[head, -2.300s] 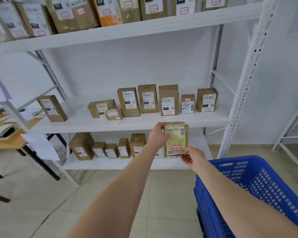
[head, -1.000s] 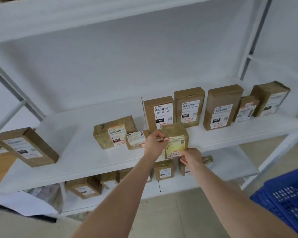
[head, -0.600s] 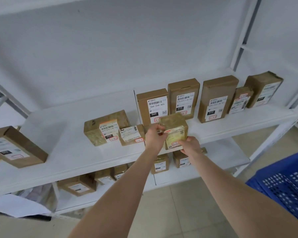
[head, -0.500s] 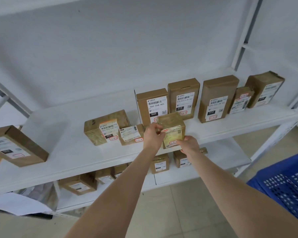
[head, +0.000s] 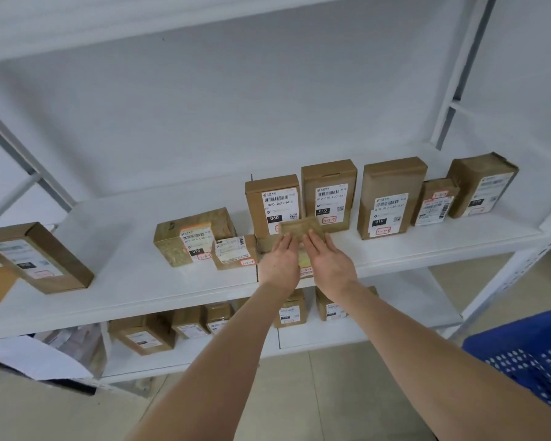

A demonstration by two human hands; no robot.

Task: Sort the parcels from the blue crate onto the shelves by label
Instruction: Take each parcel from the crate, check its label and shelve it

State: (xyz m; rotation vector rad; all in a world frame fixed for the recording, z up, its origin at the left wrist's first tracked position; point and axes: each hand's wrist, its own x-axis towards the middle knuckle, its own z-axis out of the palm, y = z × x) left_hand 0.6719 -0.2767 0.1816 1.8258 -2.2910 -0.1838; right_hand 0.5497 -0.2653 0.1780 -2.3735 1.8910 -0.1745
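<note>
**A:** Head view first: where is the parcel sitting?

**B:** The parcel [head: 301, 226] is standing on the middle shelf [head: 124, 281], close to its front edge and about midway along it. It is sitting just in front of the 060 box [head: 275, 202] and just right of the small box [head: 234, 251].

**A:** And what are the hands doing?

**B:** The left hand [head: 279, 261] and the right hand [head: 330, 259] are lying side by side against the parcel's near face. The left fingers [head: 286, 241] and the right fingers [head: 314, 240] are stretching out straight, pointing towards the shelf's back edge. Their tips are reaching nearly to the parcel's top edge. No finger is curling round it, so both hands are pressing flat, not clasping.

**A:** Is much of the parcel showing?

**B:** Only its brown top is showing above the fingertips. A strip of label with a red-framed mark is peeking out between the two wrists, right at the shelf's front edge.

**A:** Anything else?

**B:** The blue crate [head: 538, 361] is standing at the lower right, well apart from the hands. More boxes are standing along the lower shelf [head: 395, 313].
</note>
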